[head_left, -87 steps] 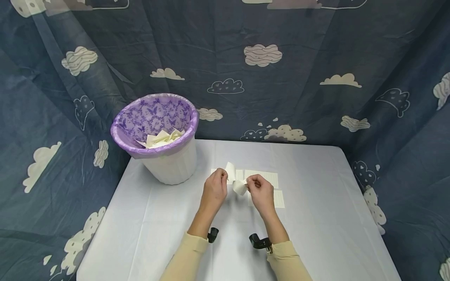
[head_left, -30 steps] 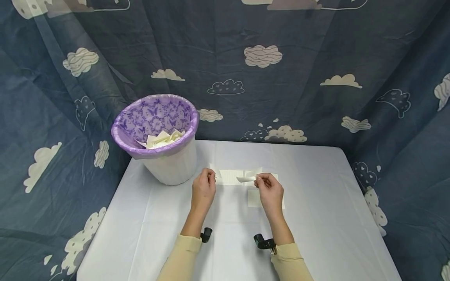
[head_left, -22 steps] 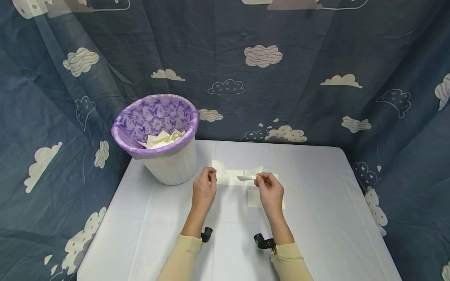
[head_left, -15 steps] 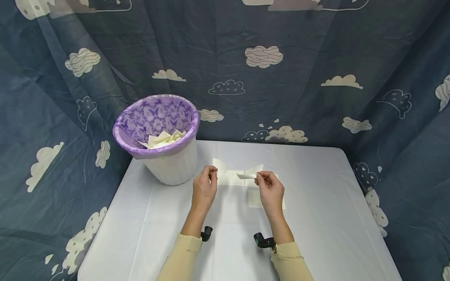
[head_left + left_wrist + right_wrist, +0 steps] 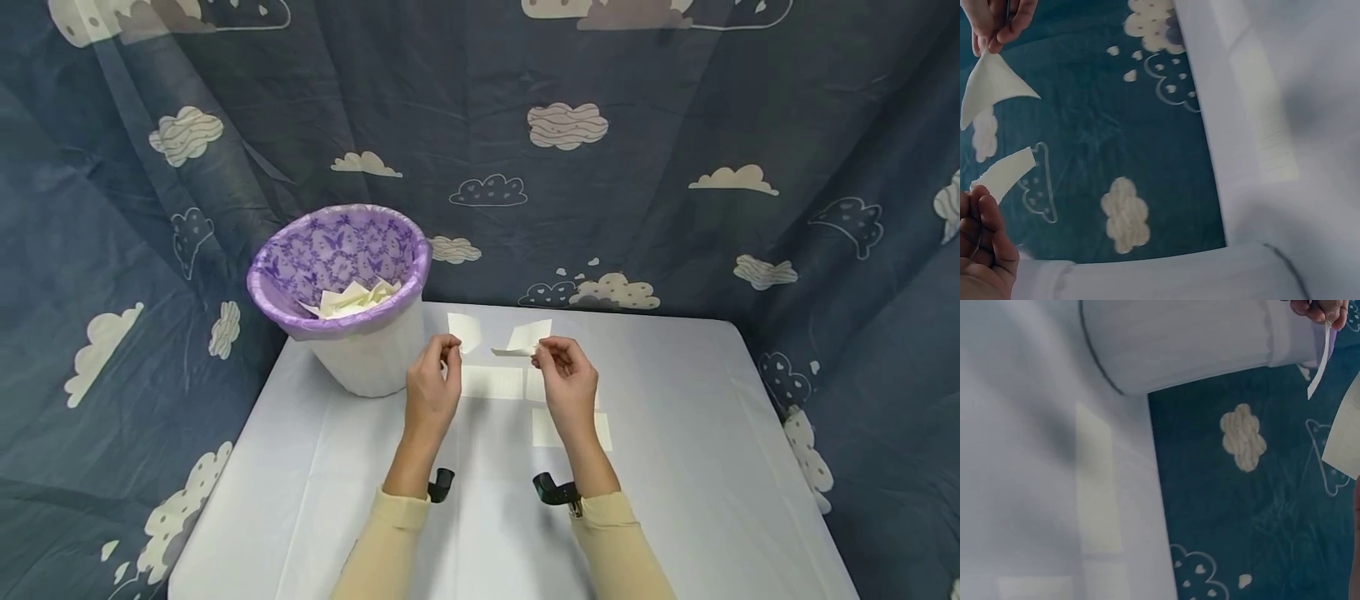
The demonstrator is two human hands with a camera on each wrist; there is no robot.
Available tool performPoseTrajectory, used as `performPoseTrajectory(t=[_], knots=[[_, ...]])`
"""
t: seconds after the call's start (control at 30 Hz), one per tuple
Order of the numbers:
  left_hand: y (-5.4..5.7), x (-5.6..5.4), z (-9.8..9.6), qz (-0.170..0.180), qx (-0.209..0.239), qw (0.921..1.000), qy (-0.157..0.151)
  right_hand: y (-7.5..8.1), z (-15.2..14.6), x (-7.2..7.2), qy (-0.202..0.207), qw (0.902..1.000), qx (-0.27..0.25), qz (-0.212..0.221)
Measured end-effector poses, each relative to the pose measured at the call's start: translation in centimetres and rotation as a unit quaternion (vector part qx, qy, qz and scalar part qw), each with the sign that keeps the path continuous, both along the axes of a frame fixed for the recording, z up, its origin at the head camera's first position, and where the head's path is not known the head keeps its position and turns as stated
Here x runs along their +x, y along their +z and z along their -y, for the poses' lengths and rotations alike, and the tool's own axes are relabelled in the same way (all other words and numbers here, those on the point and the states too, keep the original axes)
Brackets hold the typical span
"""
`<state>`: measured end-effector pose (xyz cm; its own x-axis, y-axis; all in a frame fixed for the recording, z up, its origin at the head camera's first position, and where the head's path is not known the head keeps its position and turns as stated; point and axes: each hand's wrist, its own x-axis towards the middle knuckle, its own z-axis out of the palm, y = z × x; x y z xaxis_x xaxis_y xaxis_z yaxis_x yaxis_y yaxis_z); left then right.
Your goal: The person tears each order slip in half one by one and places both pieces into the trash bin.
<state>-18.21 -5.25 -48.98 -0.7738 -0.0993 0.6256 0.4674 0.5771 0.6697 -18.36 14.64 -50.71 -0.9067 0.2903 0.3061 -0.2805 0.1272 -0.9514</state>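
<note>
My left hand (image 5: 432,392) pinches a small cream piece of paper (image 5: 467,332) by its lower edge, over the table near the bin. One edge of that piece looks ragged in the left wrist view. To its right, my right hand (image 5: 570,385) pinches another paper piece (image 5: 528,335), bent, with a curled lower part sticking out to the left. A gap separates the two pieces. Below the hands, lined paper slips lie flat: one in the middle (image 5: 491,382), one partly behind the right hand (image 5: 535,385), and one nearer slip (image 5: 547,427) partly covered by the right forearm.
A white bin (image 5: 378,358) with a purple butterfly-print liner (image 5: 337,250) stands at the table's back left, with several paper pieces (image 5: 352,298) inside. The white-covered table (image 5: 697,467) ends at a dark cloud-print curtain (image 5: 480,125).
The hands, close together at first, have drawn apart, each with a paper piece. Both then rose away from the table, uncovering more of the flat slips below.
</note>
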Motion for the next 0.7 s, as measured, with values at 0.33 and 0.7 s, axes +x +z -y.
performPoseTrajectory(t=[0.33, 0.7], knots=[[3.6, -1.2, 0.5, -0.09, 0.018, 0.9955, 0.021, 3.0, 2.3, -2.9, 0.018, 0.9973, -0.015, -0.069], [6.7, -2.2, 1.9, -0.115, 0.05, 0.9879, 0.091, 5.6, 5.9, -6.3, 0.037, 0.9925, -0.016, -0.116]])
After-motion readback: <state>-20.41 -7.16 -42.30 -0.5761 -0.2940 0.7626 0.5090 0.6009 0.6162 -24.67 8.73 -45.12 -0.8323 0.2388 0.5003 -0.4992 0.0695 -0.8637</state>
